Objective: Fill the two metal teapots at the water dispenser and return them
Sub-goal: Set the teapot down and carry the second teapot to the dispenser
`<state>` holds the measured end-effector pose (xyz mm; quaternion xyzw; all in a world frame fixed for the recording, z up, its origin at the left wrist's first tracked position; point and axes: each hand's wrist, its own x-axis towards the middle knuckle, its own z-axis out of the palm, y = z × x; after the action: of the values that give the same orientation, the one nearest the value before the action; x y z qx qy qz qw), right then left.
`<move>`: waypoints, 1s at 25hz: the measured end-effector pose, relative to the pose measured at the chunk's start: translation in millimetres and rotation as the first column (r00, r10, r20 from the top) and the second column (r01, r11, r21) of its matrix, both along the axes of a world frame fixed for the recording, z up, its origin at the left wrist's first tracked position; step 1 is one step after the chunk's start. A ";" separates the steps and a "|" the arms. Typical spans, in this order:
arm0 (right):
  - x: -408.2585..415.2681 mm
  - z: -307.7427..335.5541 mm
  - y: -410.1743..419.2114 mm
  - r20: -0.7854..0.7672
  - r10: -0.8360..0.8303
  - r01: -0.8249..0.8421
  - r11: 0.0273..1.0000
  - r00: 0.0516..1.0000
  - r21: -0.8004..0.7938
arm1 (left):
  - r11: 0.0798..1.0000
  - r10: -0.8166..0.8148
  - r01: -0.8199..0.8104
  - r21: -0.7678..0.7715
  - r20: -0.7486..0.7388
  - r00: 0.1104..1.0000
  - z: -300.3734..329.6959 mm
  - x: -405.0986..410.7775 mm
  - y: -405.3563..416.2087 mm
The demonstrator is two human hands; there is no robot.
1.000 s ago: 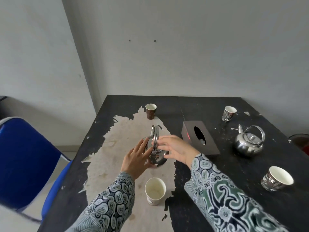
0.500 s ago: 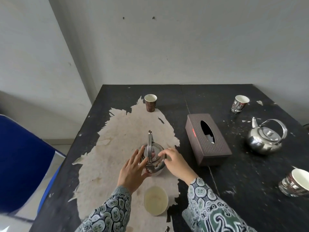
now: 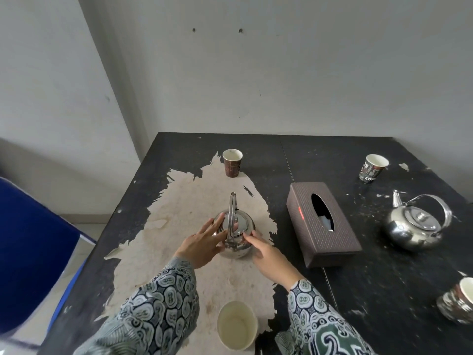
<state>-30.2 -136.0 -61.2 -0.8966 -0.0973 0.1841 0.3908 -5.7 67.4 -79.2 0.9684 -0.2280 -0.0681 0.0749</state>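
A small metal teapot [image 3: 241, 224] stands on the worn pale patch of the black table [image 3: 384, 283], its handle upright and its lid on. My left hand [image 3: 202, 244] lies against its left side with fingers spread. Fingertips of my right hand [image 3: 268, 254] press on its right side, so the pot sits cupped between both hands. A second metal teapot [image 3: 414, 226] with its lid on stands alone at the right of the table, spout pointing away.
A brown tissue box [image 3: 322, 226] lies between the two teapots. Paper cups stand at the back [image 3: 232, 162], back right [image 3: 372, 167], right edge [image 3: 458, 301] and close to me [image 3: 236, 325]. A blue chair [image 3: 30, 252] is at the left. Walls close the far side.
The view has come closer and tilted down over the table. Both hands have stayed around the near teapot, with my right hand sliding from above the lid down to its right side.
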 end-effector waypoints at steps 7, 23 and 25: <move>-45.9 33.2 -40.1 -0.132 0.097 -0.103 0.994 0.986 -0.046 | 0.909 0.247 -0.224 -0.351 0.020 0.969 49.7 -40.0 26.2; -152.1 196.0 -100.0 0.164 0.079 -0.063 0.993 0.983 -0.100 | 0.899 0.074 0.002 -0.438 0.158 0.985 242.0 -146.1 -49.5; -152.8 204.8 -128.6 0.216 0.039 -0.021 0.996 0.976 -0.083 | 0.890 0.101 -0.007 -0.456 0.182 0.978 256.9 -148.0 -73.9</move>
<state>-183.0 -264.6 143.5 -0.9248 -0.1455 0.0945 0.3387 -153.7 -6.5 177.7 0.9320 -0.2169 0.0872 0.2769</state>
